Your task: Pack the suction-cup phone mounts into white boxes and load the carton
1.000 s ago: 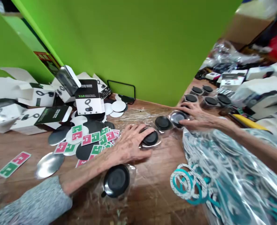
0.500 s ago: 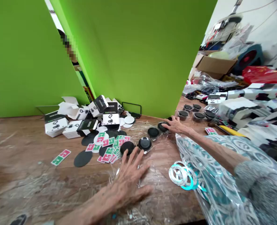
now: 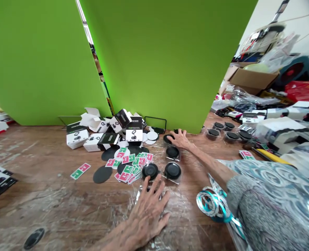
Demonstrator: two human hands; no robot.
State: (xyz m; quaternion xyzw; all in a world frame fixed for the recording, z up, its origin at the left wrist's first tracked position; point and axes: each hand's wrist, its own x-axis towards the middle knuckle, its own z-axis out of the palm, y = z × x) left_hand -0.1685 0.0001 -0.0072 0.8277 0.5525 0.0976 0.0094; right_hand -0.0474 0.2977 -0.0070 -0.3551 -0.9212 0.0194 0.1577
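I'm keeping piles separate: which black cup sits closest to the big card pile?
The front pair's left cup, ahead of the left hand; others lie farther from the cards.

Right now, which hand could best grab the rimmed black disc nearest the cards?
Probably the left hand: it's spread close to that disc, while the right hand is farther back at another disc.

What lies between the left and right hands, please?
In the head view, a nearer round black piece and a farther one lie between the left hand and right hand; another sits by the left fingertips.
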